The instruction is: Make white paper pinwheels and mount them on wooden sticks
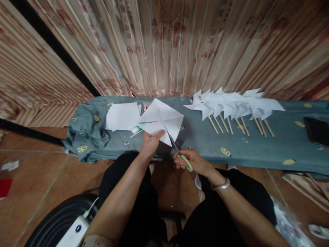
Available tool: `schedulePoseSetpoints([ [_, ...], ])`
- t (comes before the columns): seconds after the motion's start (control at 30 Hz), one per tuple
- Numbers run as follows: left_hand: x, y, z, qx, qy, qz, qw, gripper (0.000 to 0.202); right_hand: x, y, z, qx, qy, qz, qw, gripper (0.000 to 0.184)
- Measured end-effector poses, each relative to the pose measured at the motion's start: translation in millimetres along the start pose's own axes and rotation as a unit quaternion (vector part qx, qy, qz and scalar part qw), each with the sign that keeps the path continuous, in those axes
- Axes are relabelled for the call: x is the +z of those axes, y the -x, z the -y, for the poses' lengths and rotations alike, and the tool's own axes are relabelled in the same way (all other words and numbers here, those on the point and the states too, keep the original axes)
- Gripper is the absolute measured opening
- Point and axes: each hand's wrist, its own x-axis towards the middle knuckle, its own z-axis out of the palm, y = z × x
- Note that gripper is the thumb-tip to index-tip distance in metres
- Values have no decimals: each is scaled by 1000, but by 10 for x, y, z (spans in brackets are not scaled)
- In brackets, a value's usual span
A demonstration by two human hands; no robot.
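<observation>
My left hand (151, 142) pinches a square sheet of white paper (172, 120) near its lower edge, thumb on top. Fold creases cross the sheet, and one slit runs in from its left corner. In my right hand (191, 161) are scissors (187, 164) with pale green handles, their blades in the paper's lower corner. To the left lies a stack of white paper (123, 116). A thin wooden stick (136, 133) and a small green-and-white item, partly hidden by the sheet, lie beside it.
Several white paper pinwheels (231, 104) on wooden sticks lie overlapped on the right of the cloth-covered bench (205, 147). A dark phone (317, 130) rests at the far right. Behind hangs a patterned curtain (164, 44). A white power strip (74, 230) is at lower left.
</observation>
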Motion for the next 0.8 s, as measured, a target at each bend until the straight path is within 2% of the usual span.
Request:
schedulePoseSetpoints([
  [0.1,-80,-47,-53,-3,13,-16,1000,39,-186,84,-35,38,0,10,999,46],
  [0.17,-125,-58,-77,1,23,-17,1000,39,-334,124,-56,48,-8,-21,999,48],
  [0.23,-151,-45,-91,-12,21,3,1000,39,-469,136,-64,39,-21,-105,994,52],
  [0.33,-145,25,-83,-56,5,49,997,36,-610,104,-41,3,-44,-243,969,56],
  [0.4,-119,96,-56,-85,-7,75,994,34,-663,66,-7,-24,-58,-289,955,57],
  [0.5,-81,197,7,-139,-39,124,982,29,-696,20,48,-45,-63,-301,951,54],
  [0.67,-57,249,48,-191,-38,166,967,28,-636,-6,106,4,-153,-242,958,50],
  [0.73,-40,241,12,-196,7,175,965,32,-569,-33,114,4,-200,-259,945,49],
  [0.8,-11,236,-38,-200,73,180,960,39,-489,-83,114,-17,-245,-303,921,48],
])
